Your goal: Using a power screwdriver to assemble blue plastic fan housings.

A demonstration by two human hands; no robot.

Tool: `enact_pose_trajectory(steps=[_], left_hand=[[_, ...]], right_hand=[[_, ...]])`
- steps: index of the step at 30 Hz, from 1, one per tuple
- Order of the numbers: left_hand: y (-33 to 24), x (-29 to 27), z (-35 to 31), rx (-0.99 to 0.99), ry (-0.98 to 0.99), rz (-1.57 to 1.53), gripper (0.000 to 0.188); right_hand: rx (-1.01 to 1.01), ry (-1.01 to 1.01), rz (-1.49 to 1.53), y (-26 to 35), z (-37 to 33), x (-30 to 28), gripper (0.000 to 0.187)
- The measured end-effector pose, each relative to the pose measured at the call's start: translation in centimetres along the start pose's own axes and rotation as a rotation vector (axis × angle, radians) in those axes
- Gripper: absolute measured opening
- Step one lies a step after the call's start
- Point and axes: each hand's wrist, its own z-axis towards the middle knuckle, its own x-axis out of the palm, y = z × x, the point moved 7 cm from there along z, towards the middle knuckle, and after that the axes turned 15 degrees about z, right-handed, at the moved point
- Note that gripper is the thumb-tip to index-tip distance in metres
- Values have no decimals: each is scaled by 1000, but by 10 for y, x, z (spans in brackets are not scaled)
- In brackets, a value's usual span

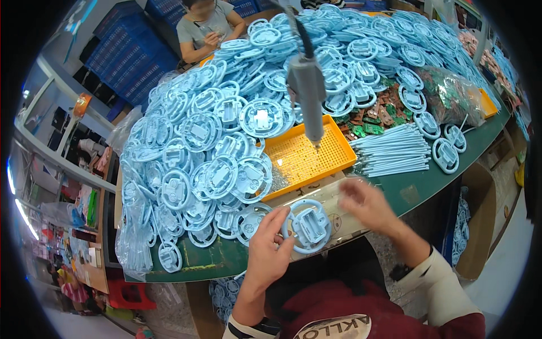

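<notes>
My left hand [271,246] grips the left rim of a light-blue round plastic housing [311,225], its fingers and thumb closed on the ring. The housing has a rectangular compartment in its middle and rests on a tan board [339,223] at the table's front edge. To the right of it my right hand [367,206] is above the board, its fingers smeared by motion; whether it holds anything I cannot make out. Over the work spot hangs a grey electric screwdriver [307,93], its tip above a yellow tray [339,161] with small metal screws in it.
Light-blue housings [226,107] are heaped across the green table [195,260]. Light-blue sticks [393,151] lie right of the tray, beside green and brown circuit boards [379,110]. A plastic bag [451,93] holds more boards. Another person [206,31] sits across the table, near blue crates [130,53].
</notes>
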Motion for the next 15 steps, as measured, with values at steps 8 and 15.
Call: enact_pose_trajectory(steps=[8, 15], left_hand=[[33, 36, 25, -83, 429, -220, 52], [26, 41, 35, -14, 539, 4, 55]], right_hand=[[-489, -6, -28, 101, 101, 6, 79], [-444, -71, -143, 104, 145, 18, 87]])
